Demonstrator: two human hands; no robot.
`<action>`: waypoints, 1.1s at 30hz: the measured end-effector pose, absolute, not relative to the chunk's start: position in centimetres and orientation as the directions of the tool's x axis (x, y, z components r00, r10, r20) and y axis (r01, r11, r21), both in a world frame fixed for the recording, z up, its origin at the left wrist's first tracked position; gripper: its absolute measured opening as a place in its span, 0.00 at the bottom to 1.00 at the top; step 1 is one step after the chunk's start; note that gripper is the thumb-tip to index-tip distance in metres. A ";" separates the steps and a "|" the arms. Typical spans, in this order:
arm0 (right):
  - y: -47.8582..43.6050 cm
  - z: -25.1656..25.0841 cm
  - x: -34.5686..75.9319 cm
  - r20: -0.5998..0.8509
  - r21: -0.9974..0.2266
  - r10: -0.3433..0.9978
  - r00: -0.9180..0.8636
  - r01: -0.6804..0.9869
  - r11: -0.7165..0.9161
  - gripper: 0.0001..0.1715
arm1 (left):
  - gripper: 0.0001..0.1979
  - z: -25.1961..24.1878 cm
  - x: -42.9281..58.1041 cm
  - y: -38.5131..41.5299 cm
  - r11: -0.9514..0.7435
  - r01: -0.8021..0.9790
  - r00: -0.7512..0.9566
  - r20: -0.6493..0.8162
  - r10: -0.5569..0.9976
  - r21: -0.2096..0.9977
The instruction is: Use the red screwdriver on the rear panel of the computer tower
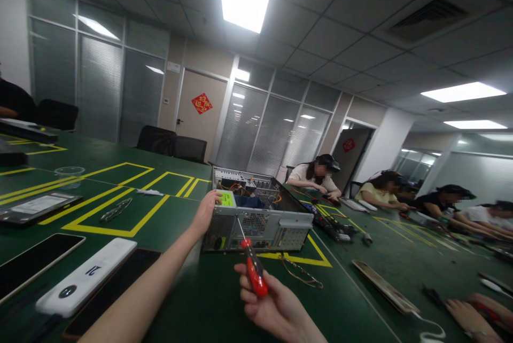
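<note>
Red screwdriver [254, 269] in right hand [273, 301] | left hand [205, 216] touching computer case [294, 231]

Rectangular white ceiling lights [244, 4] shine above silver-framed glass partitions [242, 126], a beige door [192, 124] and black office chairs [156, 140].

The table [192, 300] is showing dark green, with yellow tape [100, 231] drawing rectangular outlines that are repeating toward its far edge. The screwdriver [254, 269] is pairing red with black on its handle and showing silver along its shaft. The computer case [294, 228] is displaying silver-grey, its near wall carrying patches of small perforations; by that wall's upper left corner, a label [227, 199] is shining bright yellow-green. On the table's near left part, a power bank [102, 263] is showing white, with "21" standing out in black.
</note>
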State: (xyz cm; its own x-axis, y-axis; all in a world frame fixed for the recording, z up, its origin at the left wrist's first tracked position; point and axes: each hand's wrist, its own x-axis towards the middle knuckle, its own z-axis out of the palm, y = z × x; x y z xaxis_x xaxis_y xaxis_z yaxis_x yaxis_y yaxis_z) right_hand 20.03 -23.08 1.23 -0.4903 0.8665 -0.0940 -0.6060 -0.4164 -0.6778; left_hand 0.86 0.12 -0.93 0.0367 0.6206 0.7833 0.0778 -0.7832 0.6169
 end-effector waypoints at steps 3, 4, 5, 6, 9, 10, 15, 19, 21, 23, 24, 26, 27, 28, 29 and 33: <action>-23.0 1.0 20.4 -0.151 -0.633 0.857 -0.493 -0.618 -0.467 0.22 | 0.24 -0.9 0.9 0.1 -0.779 0.076 0.034 0.780 0.625 0.622; -22.9 0.9 20.5 -0.175 -0.637 0.845 -0.506 -0.596 -0.489 0.21 | 0.24 -0.9 0.9 0.1 -0.778 0.075 0.030 0.778 0.627 0.624; -22.9 0.8 20.6 -0.191 -0.645 0.830 -0.523 -0.571 -0.508 0.21 | 0.24 -1.0 1.0 0.1 -0.777 0.075 0.025 0.778 0.628 0.625; -22.9 0.8 20.7 -0.194 -0.656 0.817 -0.543 -0.547 -0.520 0.22 | 0.25 -1.0 1.0 0.1 -0.776 0.075 0.020 0.778 0.628 0.626; -23.1 1.2 20.7 -0.132 -0.677 0.795 -0.592 -0.532 -0.509 0.25 | 0.25 -1.2 1.1 0.2 -0.773 0.070 0.011 0.775 0.632 0.630; -23.1 1.5 20.6 -0.108 -0.680 0.793 -0.600 -0.537 -0.499 0.26 | 0.25 -1.2 1.1 0.2 -0.773 0.069 0.012 0.774 0.633 0.631; -23.4 2.0 19.7 -0.087 -0.750 0.780 -0.620 -0.475 -0.461 0.37 | 0.25 -1.2 1.1 0.3 -0.778 0.079 0.013 0.780 0.626 0.623; -23.3 1.4 19.4 -0.115 -0.776 0.843 -0.525 -0.483 -0.406 0.38 | 0.25 -1.0 1.0 0.2 -0.800 0.080 0.027 0.801 0.598 0.594; -23.3 1.1 19.4 -0.135 -0.752 0.869 -0.476 -0.522 -0.403 0.35 | 0.25 -1.0 1.0 0.2 -0.797 0.080 0.028 0.798 0.602 0.599; -23.2 1.0 19.6 -0.155 -0.713 0.885 -0.438 -0.571 -0.407 0.31 | 0.24 -1.1 1.0 0.2 -0.790 0.080 0.021 0.791 0.611 0.608; -23.1 1.0 19.7 -0.166 -0.694 0.890 -0.426 -0.590 -0.412 0.29 | 0.24 -1.1 1.0 0.2 -0.789 0.078 0.018 0.790 0.613 0.610; -23.1 1.2 19.8 -0.195 -0.675 0.888 -0.416 -0.601 -0.429 0.26 | 0.24 -1.2 1.1 0.2 -0.791 0.073 0.013 0.792 0.610 0.608; -23.1 1.3 19.9 -0.208 -0.674 0.883 -0.421 -0.592 -0.441 0.26 | 0.24 -1.2 1.1 0.3 -0.792 0.072 0.011 0.793 0.609 0.607; -23.1 1.4 19.8 -0.216 -0.680 0.876 -0.432 -0.577 -0.452 0.26 | 0.24 -1.2 1.1 0.3 -0.792 0.073 0.011 0.794 0.608 0.606; -23.1 1.6 19.8 -0.216 -0.690 0.869 -0.445 -0.560 -0.459 0.26 | 0.24 -1.2 1.1 0.3 -0.791 0.076 0.011 0.793 0.609 0.607; -23.4 2.0 19.5 -0.171 -0.733 0.858 -0.485 -0.518 -0.440 0.28 | 0.24 -1.3 1.1 0.3 -0.789 0.090 0.014 0.791 0.612 0.608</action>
